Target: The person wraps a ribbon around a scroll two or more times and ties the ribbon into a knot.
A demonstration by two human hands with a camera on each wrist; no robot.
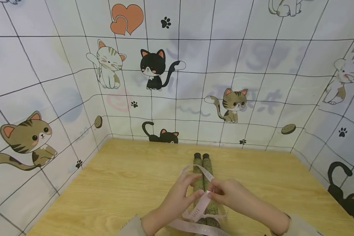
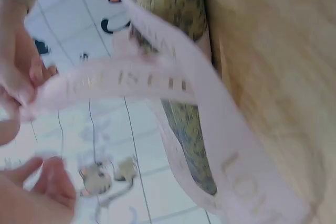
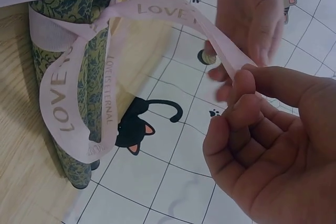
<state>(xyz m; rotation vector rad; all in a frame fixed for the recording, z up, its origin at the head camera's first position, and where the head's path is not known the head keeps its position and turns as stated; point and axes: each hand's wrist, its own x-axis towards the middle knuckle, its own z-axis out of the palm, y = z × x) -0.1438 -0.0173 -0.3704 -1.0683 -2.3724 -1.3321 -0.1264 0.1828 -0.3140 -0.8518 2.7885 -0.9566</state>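
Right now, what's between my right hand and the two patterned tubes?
A pink ribbon runs from your right hand to the patterned tubes, seen in the right wrist view.

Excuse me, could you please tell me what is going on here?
A person's right hand pinches a pale pink ribbon printed with "LOVE IS ETERNAL". Their left hand is close by, with no clear grip on it. The ribbon crosses two slim, green, dark-patterned cylinders lying side by side on a light wood-grain table, and part of it hangs in a loose loop.
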